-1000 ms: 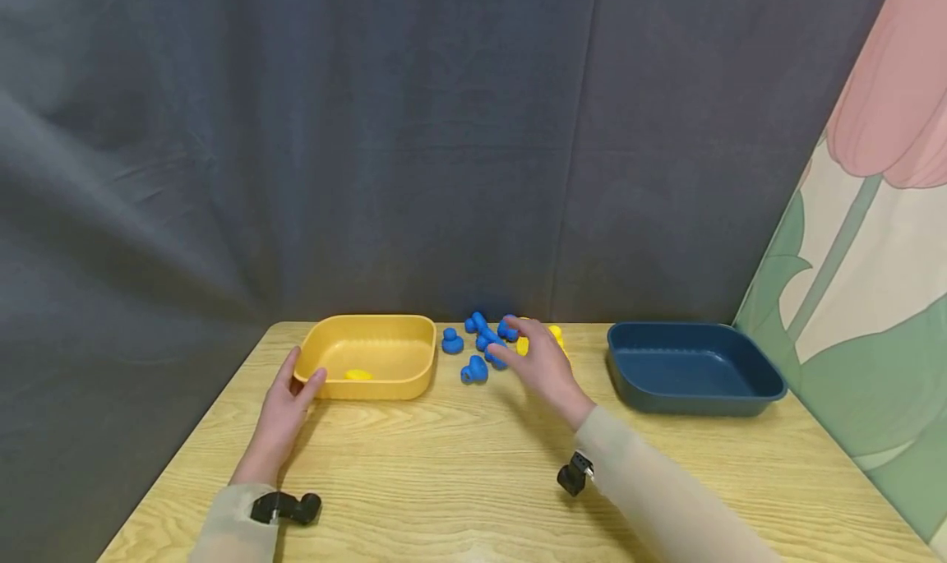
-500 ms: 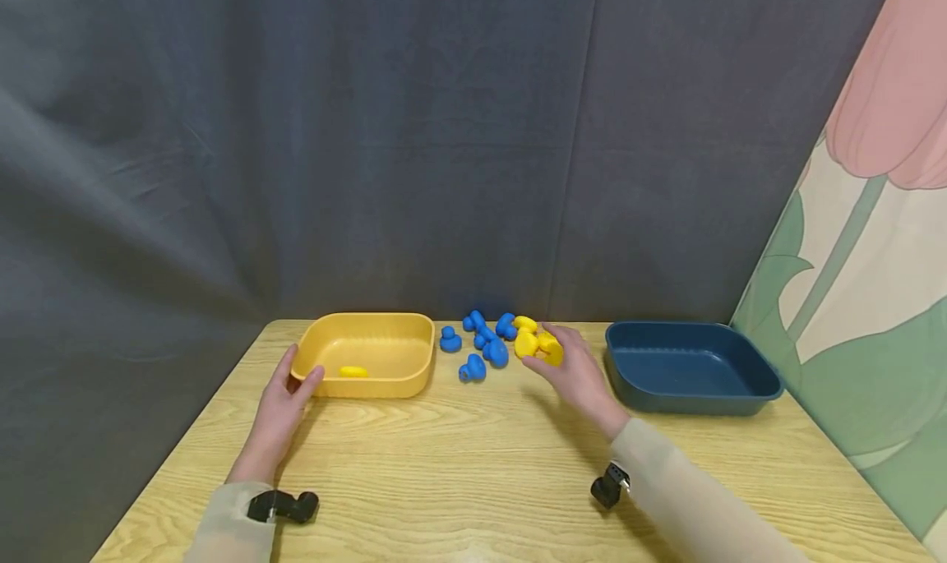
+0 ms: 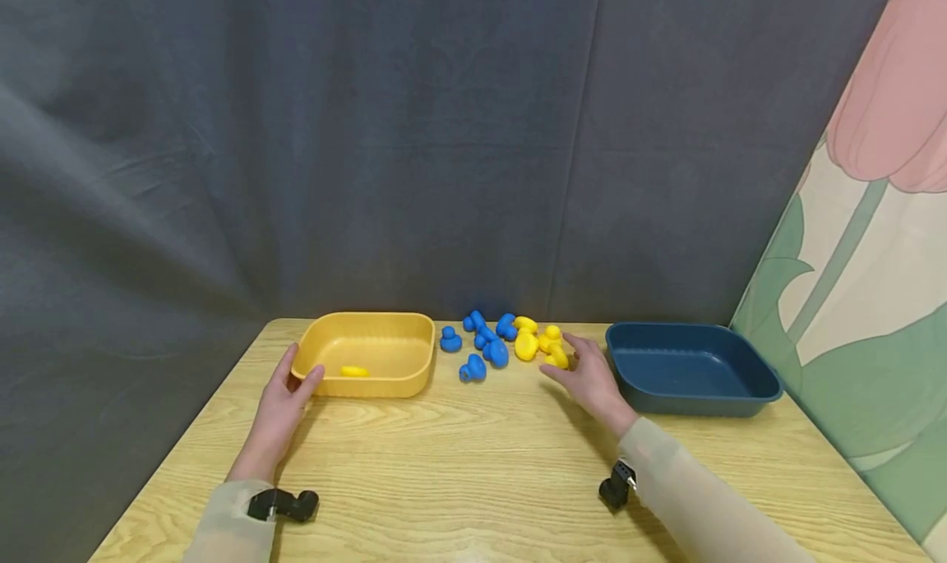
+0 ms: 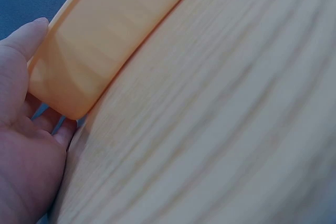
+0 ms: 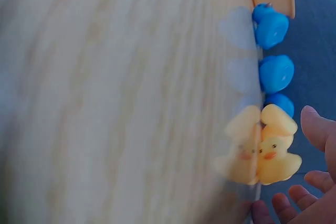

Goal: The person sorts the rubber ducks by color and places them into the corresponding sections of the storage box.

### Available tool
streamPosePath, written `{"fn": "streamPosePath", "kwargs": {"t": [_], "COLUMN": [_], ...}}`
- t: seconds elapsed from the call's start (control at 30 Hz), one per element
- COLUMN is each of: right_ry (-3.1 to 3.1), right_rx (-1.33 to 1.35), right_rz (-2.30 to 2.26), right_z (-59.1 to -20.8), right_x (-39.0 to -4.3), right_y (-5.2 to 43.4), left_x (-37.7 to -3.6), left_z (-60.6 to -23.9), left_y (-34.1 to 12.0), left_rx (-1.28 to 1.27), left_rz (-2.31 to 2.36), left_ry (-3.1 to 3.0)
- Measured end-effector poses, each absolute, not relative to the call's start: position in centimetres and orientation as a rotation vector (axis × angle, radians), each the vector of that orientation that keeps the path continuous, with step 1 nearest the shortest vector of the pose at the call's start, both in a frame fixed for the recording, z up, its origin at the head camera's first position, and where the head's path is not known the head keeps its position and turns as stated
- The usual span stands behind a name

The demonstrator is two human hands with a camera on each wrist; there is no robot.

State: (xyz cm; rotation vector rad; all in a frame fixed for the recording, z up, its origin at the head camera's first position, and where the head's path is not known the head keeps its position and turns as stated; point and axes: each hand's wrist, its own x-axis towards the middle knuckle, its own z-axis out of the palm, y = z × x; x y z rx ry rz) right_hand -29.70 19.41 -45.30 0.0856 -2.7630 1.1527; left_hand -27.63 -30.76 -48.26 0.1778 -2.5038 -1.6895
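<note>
Just beyond the right hand (image 3: 592,378), whose loose fingers (image 5: 315,127) now hold nothing, lie small yellow rubber ducks (image 3: 551,345), released on the wooden bench (image 3: 473,464) since a moment ago. Left hand (image 3: 284,399) still grips the yellow plastic tray (image 3: 370,349), thumb on its rim.

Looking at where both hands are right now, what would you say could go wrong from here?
1. The yellow ducks lie packed against the blue ducks; the right hand, open beside them, might knock several or grab the wrong colour.
2. The pile sits near the table's far edge, so a nudge may push a duck off.
3. The left hand only holds the yellow tray by its corner; it could slide.
</note>
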Motion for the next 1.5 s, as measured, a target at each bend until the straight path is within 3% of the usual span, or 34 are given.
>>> {"fn": "streamPosePath", "kwargs": {"t": [1.5], "right_ry": [-2.814], "right_rx": [-0.145], "right_rz": [1.171], "right_z": [-46.5], "right_x": [-31.4], "right_y": [19.3], "left_x": [-27.7], "left_z": [-48.2], "left_y": [-30.8], "left_rx": [0.167], "left_rz": [-1.719], "left_ry": [-2.475]}}
